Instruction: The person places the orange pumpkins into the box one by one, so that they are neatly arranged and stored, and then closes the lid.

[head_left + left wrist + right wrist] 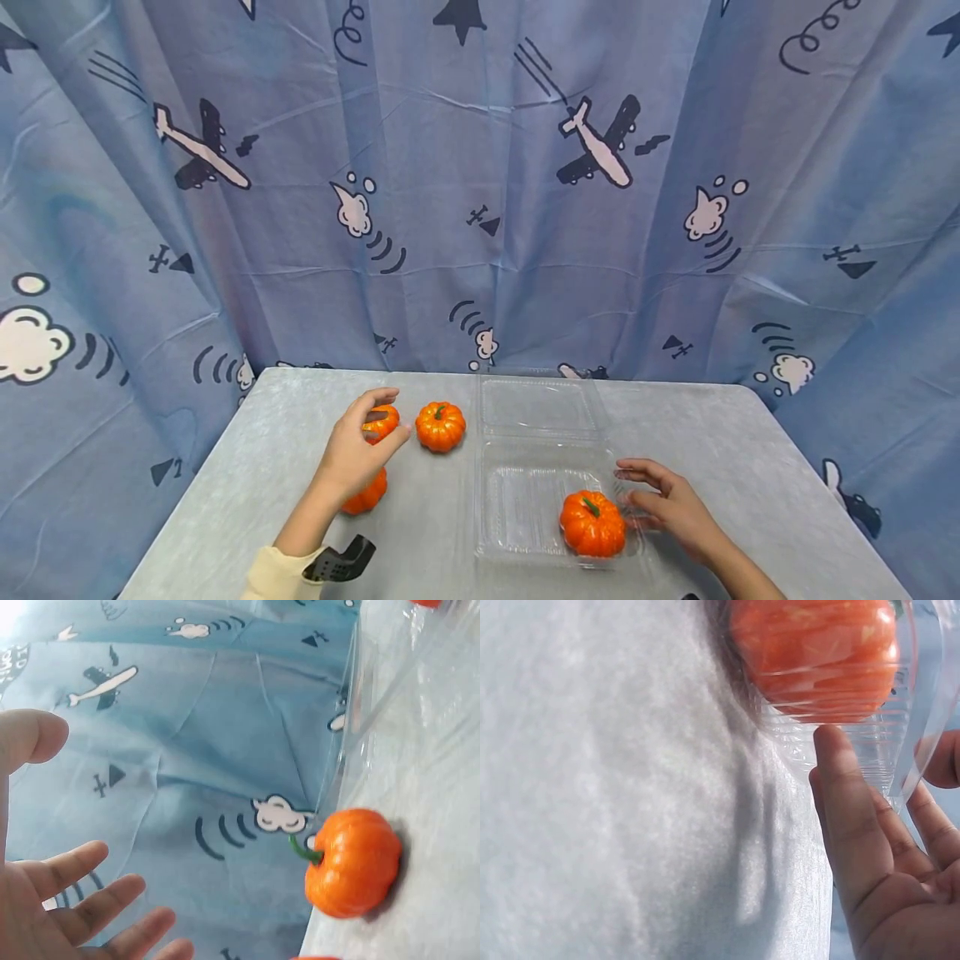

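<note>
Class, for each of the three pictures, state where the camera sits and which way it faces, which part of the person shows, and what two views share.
Head: worn high, faces forward and down at the table; shows the left hand reaching around a small pumpkin and the right hand beside the clear container.
Left wrist: low by the table, faces the curtain; shows the open left hand and a loose pumpkin.
Right wrist: near the tabletop, faces the container wall; shows right fingers touching it.
Shared: head and right wrist both show the pumpkin in the container.
</note>
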Demonstrator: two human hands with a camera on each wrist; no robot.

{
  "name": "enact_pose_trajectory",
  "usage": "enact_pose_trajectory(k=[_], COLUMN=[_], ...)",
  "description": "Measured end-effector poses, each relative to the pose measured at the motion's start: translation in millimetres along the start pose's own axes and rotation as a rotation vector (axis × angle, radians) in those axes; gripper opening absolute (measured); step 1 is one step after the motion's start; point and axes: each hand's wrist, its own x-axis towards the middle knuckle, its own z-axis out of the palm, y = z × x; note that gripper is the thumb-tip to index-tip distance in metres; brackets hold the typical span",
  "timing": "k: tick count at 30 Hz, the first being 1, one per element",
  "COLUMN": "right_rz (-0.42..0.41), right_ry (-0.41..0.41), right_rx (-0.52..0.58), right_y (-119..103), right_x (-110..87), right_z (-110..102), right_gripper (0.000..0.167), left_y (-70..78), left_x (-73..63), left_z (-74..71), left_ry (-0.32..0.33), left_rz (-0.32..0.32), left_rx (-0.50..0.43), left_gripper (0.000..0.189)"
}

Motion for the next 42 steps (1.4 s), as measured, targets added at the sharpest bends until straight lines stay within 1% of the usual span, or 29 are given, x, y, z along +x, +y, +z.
enact_pose_trajectory(k=[6,12,16,23,26,31,36,39,42], right_rz=[0.001,0.001,-0.002,0.003,0.005,0.0,0.001,-0.003,-0.005], right_ry=[-0.003,-0.004,-0.005,0.003,0.007,0.007,0.007,-0.001,-0.008], right_rx=[0.002,0.007,0.007,0.006,0.002,-0.002,-0.001,-0.001,0.002], right_y=[-0.4,0.3,1.2,1.5,1.6,1.8,1.6,1.3,1.1], right_x=[0.8,0.6,0.9,1.1,1.2,0.9,-0.1,-1.0,-1.6], right_z=[-1.1,-1.1,-1.1,-0.9,-0.4,-0.1,0.1,0.0,-0.4], right_gripper=[0.055,0.054,0.054,0.055,0.055,0.054,0.054,0.055,0.055], left_y=[-10.3,-22.8,-31.4,-50.4,-59.4,-71.7,-81.1,-86.4,-91.7], left_x=[-1.2,-5.7,-10.2,-19.9,-23.5,-28.8,-33.7,-35.9,-37.5], left_z=[-10.8,-18.9,-24.7,-31.6,-32.8,-33.3,-32.9,-31.7,-29.8], left_ry=[0.033,0.053,0.058,0.056,0.048,0.022,-0.02,-0.039,-0.041], left_rz=[-0.022,-0.06,-0.086,-0.128,-0.147,-0.204,-0.261,-0.285,-0.291], left_rx=[0.059,0.11,0.121,0.14,0.146,0.154,0.157,0.162,0.18], left_gripper=[0.045,0.04,0.037,0.041,0.043,0.047,0.058,0.064,0.066])
